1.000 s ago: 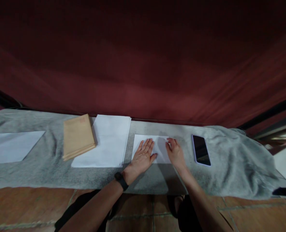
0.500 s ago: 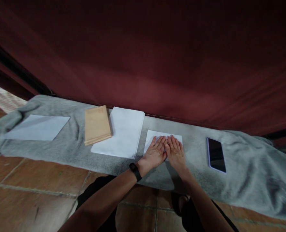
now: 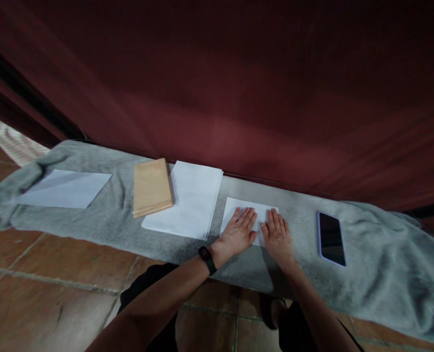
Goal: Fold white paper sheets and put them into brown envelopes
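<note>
The 2 palms, left hand [image 3: 239, 230] and right hand [image 3: 277, 235], lie flat with fingers spread, gripping nothing. They press the small folded white paper sheet [image 3: 261, 205], which sits just right of the stack of white paper sheets [image 3: 187, 200]. This looks like flattening a crease. Any further move calls for even pressure.

Matt paper sheet [image 3: 251, 208], fuzzy grey cloth [image 3: 305, 234]
</note>
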`<state>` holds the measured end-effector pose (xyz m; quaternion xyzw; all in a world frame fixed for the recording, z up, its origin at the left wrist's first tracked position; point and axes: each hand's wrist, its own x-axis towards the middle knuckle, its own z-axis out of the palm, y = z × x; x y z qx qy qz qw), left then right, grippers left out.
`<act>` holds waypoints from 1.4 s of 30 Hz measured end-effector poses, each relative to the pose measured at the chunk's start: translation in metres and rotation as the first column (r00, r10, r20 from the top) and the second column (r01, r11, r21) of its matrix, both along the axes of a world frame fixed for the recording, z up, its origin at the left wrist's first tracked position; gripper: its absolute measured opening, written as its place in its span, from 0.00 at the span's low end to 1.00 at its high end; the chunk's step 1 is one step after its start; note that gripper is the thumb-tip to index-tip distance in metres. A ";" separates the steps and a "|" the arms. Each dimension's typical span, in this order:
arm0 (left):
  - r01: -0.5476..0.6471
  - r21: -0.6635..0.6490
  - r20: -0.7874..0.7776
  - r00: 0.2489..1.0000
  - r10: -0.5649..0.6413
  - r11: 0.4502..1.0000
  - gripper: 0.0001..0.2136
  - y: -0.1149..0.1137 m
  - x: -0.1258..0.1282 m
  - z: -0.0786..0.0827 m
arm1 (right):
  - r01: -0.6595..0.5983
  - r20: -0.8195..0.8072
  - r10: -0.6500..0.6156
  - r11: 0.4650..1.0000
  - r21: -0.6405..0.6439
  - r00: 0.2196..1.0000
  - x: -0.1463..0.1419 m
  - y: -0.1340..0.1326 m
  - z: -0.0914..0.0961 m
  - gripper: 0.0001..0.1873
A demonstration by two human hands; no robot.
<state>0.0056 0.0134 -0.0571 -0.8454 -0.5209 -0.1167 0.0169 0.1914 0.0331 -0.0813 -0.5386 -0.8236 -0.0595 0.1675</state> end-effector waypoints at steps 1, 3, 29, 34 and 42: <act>-0.001 -0.002 -0.003 1.000 0.001 1.000 0.27 0.000 0.000 0.000 | -0.002 -0.004 0.002 1.000 0.003 1.000 0.002 0.000 -0.001 0.29; -0.003 -0.006 -0.005 1.000 0.003 1.000 0.27 0.000 0.001 0.001 | 0.009 -0.012 -0.009 1.000 0.011 1.000 0.006 0.001 -0.004 0.30; -0.244 -0.048 -0.053 0.969 0.241 0.969 0.31 0.007 -0.036 -0.004 | 0.191 0.031 -0.191 0.982 -0.002 0.981 0.028 0.001 -0.003 0.28; -0.290 -0.013 -0.046 0.956 0.289 0.957 0.28 0.009 -0.024 0.001 | 0.154 -0.101 -0.153 0.988 0.001 0.983 0.011 0.004 0.005 0.29; -0.185 -0.011 0.005 0.983 0.185 0.983 0.26 0.014 0.000 -0.011 | -0.100 -0.065 0.097 0.994 -0.053 0.993 -0.027 -0.005 0.007 0.27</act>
